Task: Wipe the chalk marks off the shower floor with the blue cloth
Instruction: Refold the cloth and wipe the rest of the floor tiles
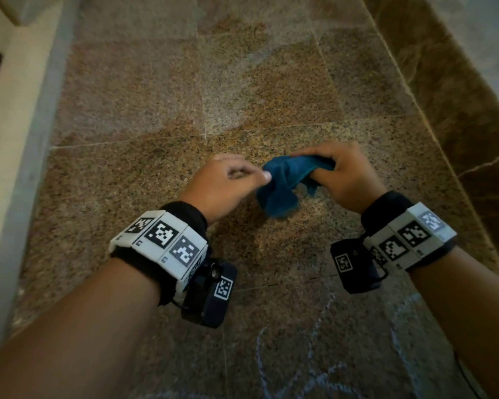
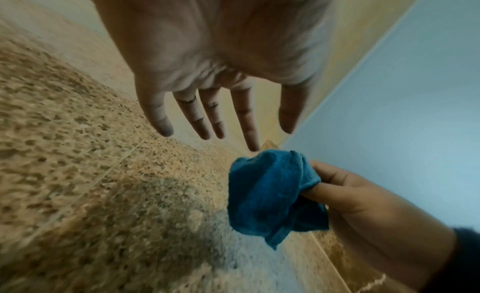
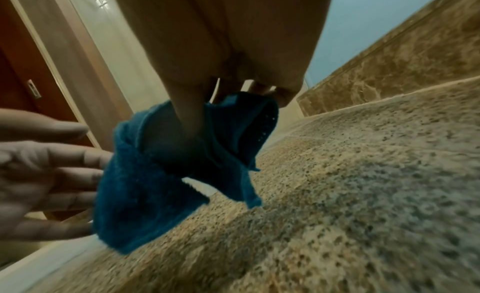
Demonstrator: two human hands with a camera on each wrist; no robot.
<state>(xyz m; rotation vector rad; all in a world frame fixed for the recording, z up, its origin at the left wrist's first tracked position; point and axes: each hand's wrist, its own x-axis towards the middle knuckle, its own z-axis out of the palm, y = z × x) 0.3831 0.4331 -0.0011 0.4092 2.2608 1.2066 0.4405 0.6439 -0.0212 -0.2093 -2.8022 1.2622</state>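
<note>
The blue cloth (image 1: pixel 280 191) hangs bunched above the speckled granite shower floor (image 1: pixel 156 182), and my right hand (image 1: pixel 337 174) grips its upper part. The right wrist view shows that hand's thumb pressed into the cloth (image 3: pixel 135 194), whose lower folds dangle just over the floor. My left hand (image 1: pixel 242 175) is right beside the cloth on its left. In the left wrist view its fingers (image 2: pixel 249 123) are straight and spread, with the tips close to the cloth (image 2: pixel 265 194) and holding nothing. White chalk marks (image 1: pixel 317 332) lie on the floor near me, below both wrists.
A pale raised curb (image 1: pixel 26 139) borders the floor on the left. A brown marble skirting (image 1: pixel 444 110) runs along the right under a pale blue wall (image 2: pixel 415 92). A reddish wooden door (image 3: pixel 15 71) stands beyond the curb.
</note>
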